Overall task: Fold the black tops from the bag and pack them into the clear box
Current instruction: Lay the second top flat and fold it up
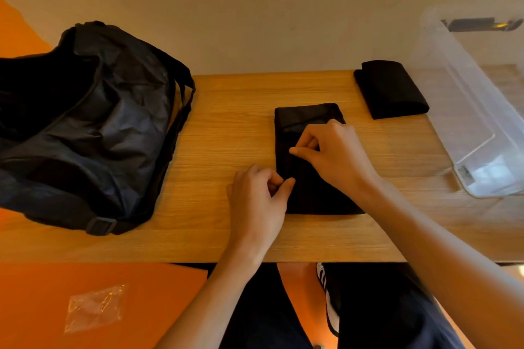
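The only writing is a small label [465,174] on the near end of the clear box [467,99], too blurred to read. A black top [309,198], folded into a narrow strip, lies mid-counter [221,127] with its long axis running from the near edge toward the wall. The left hand [256,198] pinches its left edge with thumb and fingers; the right hand [334,153] pinches a fold nearer its middle. A second folded top [391,91] lies just beside the box, and the black bag [93,127] sits at the left.
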{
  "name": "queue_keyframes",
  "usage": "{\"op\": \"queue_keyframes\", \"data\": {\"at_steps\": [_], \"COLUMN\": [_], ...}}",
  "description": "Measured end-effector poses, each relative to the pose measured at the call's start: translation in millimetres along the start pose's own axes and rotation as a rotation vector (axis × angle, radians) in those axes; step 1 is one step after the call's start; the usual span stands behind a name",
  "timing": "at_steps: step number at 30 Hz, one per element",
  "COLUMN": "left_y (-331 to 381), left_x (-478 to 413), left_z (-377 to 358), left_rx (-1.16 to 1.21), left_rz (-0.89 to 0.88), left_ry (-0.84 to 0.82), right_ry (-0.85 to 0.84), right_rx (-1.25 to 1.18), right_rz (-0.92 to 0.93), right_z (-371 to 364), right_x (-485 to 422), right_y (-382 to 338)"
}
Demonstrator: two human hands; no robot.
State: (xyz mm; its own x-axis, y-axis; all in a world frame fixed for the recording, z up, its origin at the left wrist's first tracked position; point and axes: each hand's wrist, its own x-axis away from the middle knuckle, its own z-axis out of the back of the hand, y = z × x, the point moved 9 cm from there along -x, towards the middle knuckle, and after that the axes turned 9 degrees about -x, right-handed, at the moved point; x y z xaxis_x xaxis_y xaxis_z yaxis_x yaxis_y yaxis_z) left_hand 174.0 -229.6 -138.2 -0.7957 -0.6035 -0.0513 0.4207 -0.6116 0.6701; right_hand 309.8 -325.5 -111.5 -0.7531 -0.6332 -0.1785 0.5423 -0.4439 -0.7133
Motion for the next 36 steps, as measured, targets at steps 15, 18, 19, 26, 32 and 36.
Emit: {"op": "queue_keyframes", "data": {"at_steps": [15,18,19,26,32,36], "left_y": [2,0,-1,1,22,42], "left_x": [5,7,7,7,15,24], "left_z": [-1,-3,-3,-2,11,-36], "left_rx": [-0.103,-0.11,-0.112,-0.163,-0.184,-0.511], "left_rz": [-0.001,0.002,0.001,-0.029,-0.244,-0.578], "left_ry": [0.039,0.046,0.047,0.042,0.195,-0.073], "right_ry": [-0.188,-0.154,-0.142,-0.011,0.269,-0.051], "right_rx": [0.103,0.096,0.101,0.199,0.211,0.264], "right_rz": [0.059,-0.026,-0.05,0.145,0.125,-0.072], "right_z": [-24,-26,-28,-11,57,15], "right_x": [-18,-18,-17,-5,71,88], "right_y": [-19,-8,-4,-16,6,50]}}
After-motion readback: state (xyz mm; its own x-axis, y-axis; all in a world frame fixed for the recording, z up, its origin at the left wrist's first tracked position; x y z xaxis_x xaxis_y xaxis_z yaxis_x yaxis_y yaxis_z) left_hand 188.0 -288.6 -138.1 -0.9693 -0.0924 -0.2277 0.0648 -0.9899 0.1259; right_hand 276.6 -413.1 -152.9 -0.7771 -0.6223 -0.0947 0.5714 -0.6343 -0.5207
